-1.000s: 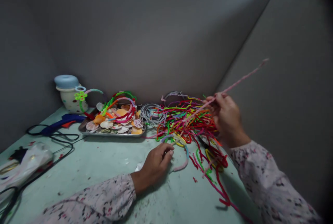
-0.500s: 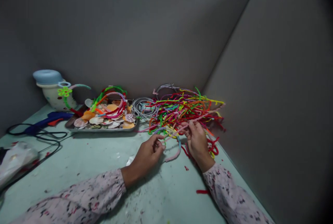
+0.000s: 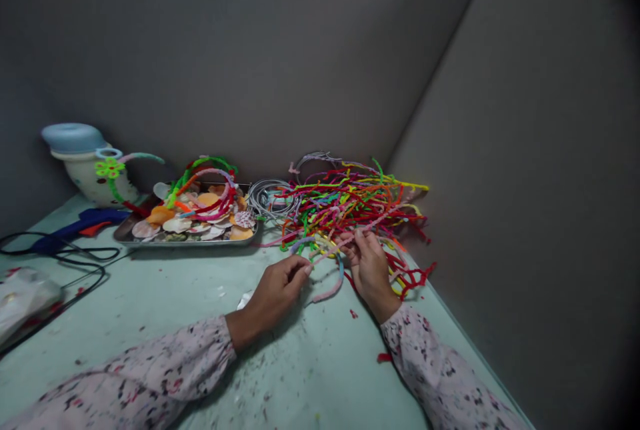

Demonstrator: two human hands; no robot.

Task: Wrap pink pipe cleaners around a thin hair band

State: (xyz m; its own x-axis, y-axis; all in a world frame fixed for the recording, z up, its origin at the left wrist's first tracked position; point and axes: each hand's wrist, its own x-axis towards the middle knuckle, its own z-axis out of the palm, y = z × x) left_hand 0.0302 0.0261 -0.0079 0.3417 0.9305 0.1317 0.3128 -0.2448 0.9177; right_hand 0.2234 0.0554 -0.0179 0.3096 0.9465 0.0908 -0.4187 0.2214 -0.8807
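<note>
A pale pink pipe cleaner stretches between my two hands, above the table. My left hand pinches its near end between thumb and fingers. Farther along, the fingers of my right hand are closed on the same pipe cleaner, and a length sticks out past them to the upper right. Beneath lies a curved band covered in pastel pink, blue and lilac; my hands partly hide it. Just behind my right hand rises a tangled heap of multicoloured pipe cleaners.
Left of the heap are coiled grey wires and a metal tray of seashells with colourful wrapped hoops. A blue-lidded bottle, a blue tool with a black cable, and a white plastic bag stand farther left. Walls border the table.
The view has shifted slightly, so things sit a little farther left. Both hands keep hold of the pink pipe cleaner; my left fingers have closed more tightly together at its end.
</note>
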